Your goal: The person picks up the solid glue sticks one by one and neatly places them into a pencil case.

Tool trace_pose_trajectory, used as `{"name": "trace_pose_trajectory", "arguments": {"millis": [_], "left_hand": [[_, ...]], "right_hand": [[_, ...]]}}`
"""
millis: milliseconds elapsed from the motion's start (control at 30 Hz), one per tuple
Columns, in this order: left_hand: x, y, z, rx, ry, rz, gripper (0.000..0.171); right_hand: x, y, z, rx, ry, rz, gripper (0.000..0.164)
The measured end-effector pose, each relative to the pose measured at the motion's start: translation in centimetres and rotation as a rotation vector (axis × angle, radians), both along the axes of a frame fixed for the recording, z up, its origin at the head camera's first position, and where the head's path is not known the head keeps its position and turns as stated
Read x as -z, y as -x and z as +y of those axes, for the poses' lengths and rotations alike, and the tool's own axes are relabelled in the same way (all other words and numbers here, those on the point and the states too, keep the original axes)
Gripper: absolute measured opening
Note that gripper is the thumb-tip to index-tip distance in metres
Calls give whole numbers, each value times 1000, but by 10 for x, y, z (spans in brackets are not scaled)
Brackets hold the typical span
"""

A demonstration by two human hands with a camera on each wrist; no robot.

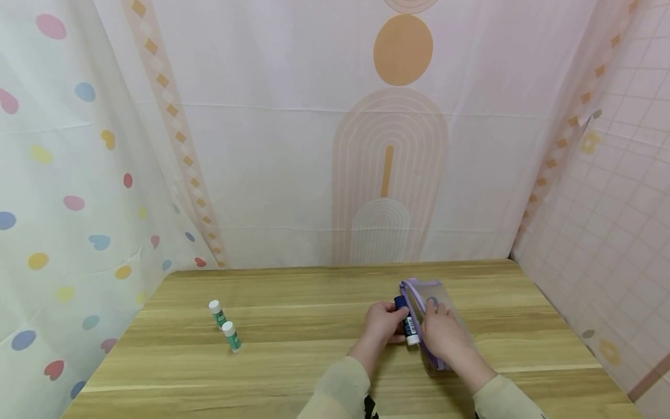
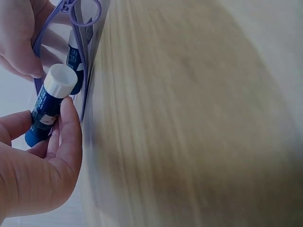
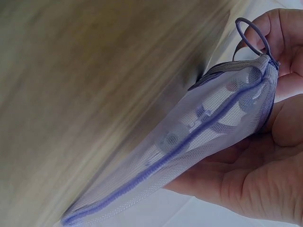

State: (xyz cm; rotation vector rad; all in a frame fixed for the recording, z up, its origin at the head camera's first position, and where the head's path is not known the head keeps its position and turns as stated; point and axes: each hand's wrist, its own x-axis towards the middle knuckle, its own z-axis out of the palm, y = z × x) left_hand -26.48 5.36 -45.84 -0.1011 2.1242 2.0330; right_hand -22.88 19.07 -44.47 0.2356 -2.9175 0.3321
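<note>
My left hand [image 1: 382,323] pinches a dark blue glue stick [image 1: 410,326] between thumb and fingers. In the left wrist view its white end [image 2: 61,80] points up, beside the pouch opening. My right hand [image 1: 445,336] grips a purple-edged mesh zip pouch [image 3: 189,137], holding its mouth apart. A purple ring pull [image 2: 97,12] hangs from the zip. Inside the pouch, a second dark blue glue stick [image 2: 73,56] shows past the zip edge. Part of the right fingers is hidden behind the mesh in the right wrist view.
To the left on the wooden table [image 1: 293,361] stand two green glue sticks with white caps, one glue stick [image 1: 217,315] a little behind the other glue stick [image 1: 232,338]. Patterned curtains [image 1: 272,174] hang behind the table and along both sides.
</note>
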Motion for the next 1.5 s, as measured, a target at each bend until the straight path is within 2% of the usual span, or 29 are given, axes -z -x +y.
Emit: {"name": "trace_pose_trajectory", "arguments": {"millis": [567, 733, 1167, 1500], "left_hand": [[1, 5, 14, -63, 33, 6, 13], [0, 5, 16, -68, 74, 8, 12], [6, 8, 21, -65, 140, 20, 14], [3, 5, 25, -62, 144, 28, 9]], "right_hand": [[0, 2, 0, 5, 3, -7, 47], [0, 2, -1, 4, 7, -19, 46], [1, 2, -2, 5, 0, -9, 45], [1, 2, -2, -19, -21, 55, 43]]}}
